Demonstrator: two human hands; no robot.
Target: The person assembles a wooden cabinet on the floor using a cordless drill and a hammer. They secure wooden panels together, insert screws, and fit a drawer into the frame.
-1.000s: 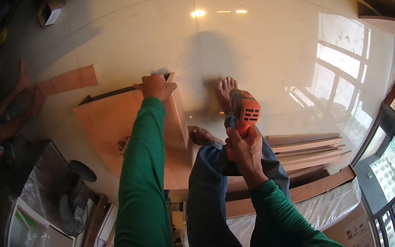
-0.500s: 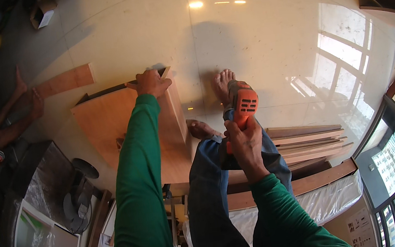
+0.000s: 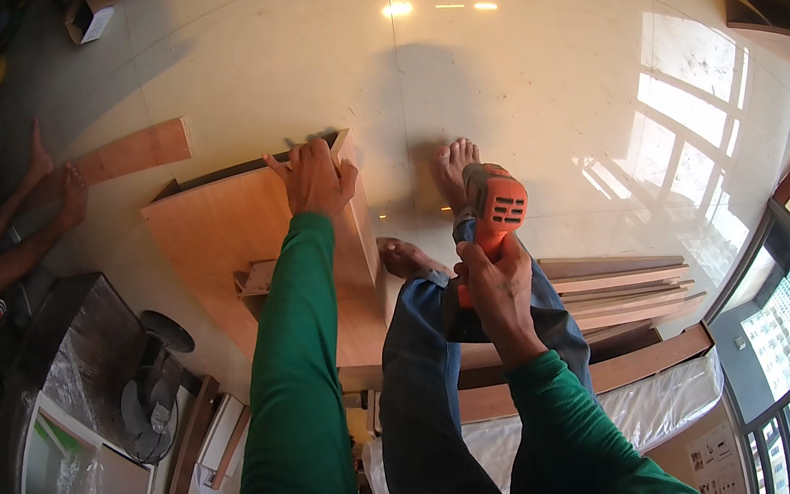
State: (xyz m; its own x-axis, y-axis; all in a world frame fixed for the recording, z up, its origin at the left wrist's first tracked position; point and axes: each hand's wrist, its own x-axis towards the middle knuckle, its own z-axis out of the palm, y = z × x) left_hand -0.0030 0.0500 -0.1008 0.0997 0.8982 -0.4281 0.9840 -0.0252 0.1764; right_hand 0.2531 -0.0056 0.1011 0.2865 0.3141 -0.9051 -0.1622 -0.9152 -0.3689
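My left hand (image 3: pixel 312 176) rests on the far top edge of an upright brown wooden panel (image 3: pixel 231 230), fingers curled over it. An orange power drill (image 3: pixel 494 209) is gripped in my right hand (image 3: pixel 493 284), held above my right knee. Both arms wear green sleeves. My legs in blue jeans (image 3: pixel 433 373) stretch forward, and my bare feet (image 3: pixel 455 170) sit on the glossy floor beside the panel. A small wooden block (image 3: pixel 258 278) lies inside the panel's box.
Another person's bare feet and legs (image 3: pixel 44 190) lie at the left near a loose wooden plank (image 3: pixel 134 150). A stack of boards (image 3: pixel 617 278) lies at the right. A circular saw (image 3: pixel 153 382) and plastic-wrapped panels (image 3: pixel 75 484) sit lower left. Windows line the right.
My left hand has slid slightly along the panel's top edge. The drill in my right hand has shifted a little to the right and downward. The view has tilted somewhat.
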